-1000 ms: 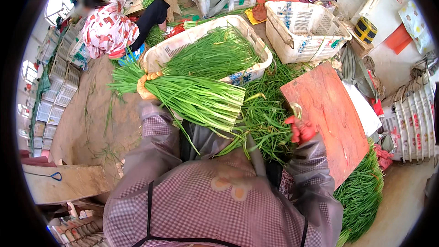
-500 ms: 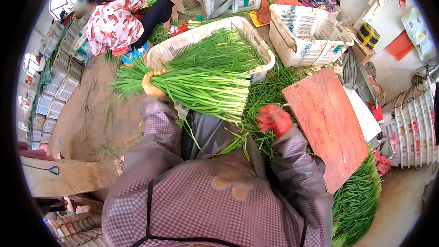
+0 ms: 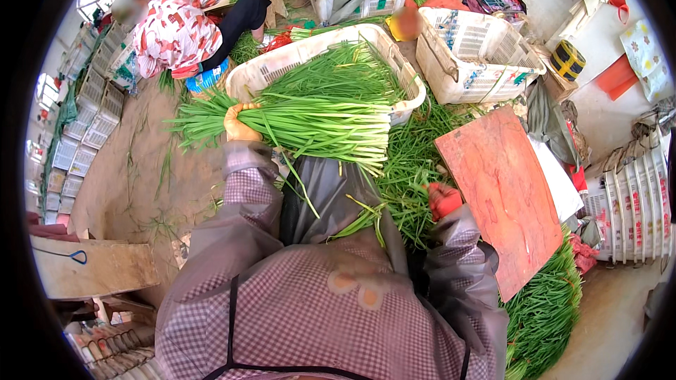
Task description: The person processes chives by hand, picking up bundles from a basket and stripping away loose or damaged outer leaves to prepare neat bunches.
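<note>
A thick bunch of green chives [image 3: 320,130] lies sideways over the near rim of a white plastic crate [image 3: 246,83], pale cut ends to the right. Round its leafy left part my left hand [image 3: 241,123] is closed, in what looks like a tan glove. More chives [image 3: 338,81] fill the crate behind the bunch. My right hand [image 3: 443,200], in a red glove, is curled beside the left edge of a reddish wooden board [image 3: 503,197], over loose chives [image 3: 408,176] on the floor. Whatever its fingers hold, if anything, is hidden.
A person [image 3: 179,28] in a patterned top sits at the far left. A second white crate [image 3: 479,77] stands behind the board; another crate [image 3: 359,3] holds greens at the back. A large pile of chives [image 3: 546,317] lies right of my lap. Crates [image 3: 77,119] are stacked along the left.
My right hand has moved right and slightly down, toward the board, and its fingers look more curled. My left hand keeps its grip on the bunch, which has shifted slightly.
</note>
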Available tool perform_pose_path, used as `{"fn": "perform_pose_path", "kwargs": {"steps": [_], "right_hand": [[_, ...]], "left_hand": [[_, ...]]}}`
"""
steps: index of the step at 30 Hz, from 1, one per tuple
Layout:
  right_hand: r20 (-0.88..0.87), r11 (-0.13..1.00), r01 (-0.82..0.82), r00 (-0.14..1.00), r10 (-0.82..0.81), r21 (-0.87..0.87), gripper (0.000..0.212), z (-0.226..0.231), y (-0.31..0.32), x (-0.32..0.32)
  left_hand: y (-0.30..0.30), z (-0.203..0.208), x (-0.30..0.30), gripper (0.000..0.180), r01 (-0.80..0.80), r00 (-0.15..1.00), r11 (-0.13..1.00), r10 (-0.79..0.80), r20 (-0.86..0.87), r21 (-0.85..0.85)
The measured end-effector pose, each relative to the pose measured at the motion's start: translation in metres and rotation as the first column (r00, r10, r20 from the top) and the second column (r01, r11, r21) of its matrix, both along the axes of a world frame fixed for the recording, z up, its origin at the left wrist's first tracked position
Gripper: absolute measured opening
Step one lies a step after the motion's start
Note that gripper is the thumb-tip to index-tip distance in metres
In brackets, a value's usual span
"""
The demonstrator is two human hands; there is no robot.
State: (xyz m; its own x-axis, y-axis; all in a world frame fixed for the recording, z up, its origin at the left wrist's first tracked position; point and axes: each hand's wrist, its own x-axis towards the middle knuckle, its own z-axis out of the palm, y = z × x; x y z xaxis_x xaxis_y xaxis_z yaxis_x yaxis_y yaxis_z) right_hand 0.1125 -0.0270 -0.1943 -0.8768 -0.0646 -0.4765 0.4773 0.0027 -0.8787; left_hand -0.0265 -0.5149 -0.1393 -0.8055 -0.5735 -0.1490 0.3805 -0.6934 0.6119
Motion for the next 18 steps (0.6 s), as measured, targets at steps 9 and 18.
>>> {"fn": "perform_pose_path", "kwargs": {"steps": [9, 18], "right_hand": [[-0.043, 0.902, -0.14, 0.99, 0.135, -0.408, 0.064, 0.048, -0.146, -0.035], [0.09, 0.719, -0.105, 0.97, 0.227, -0.687, 0.025, 0.072, -0.154, -0.022]], "left_hand": [[0.015, -0.004, 0.0, 0.013, -0.031, 0.998, 0.999, 0.029, 0.054, 0.039], [0.019, -0.003, 0.01, 0.015, 0.048, 0.991, 0.999, -0.049, 0.127, 0.006]]}}
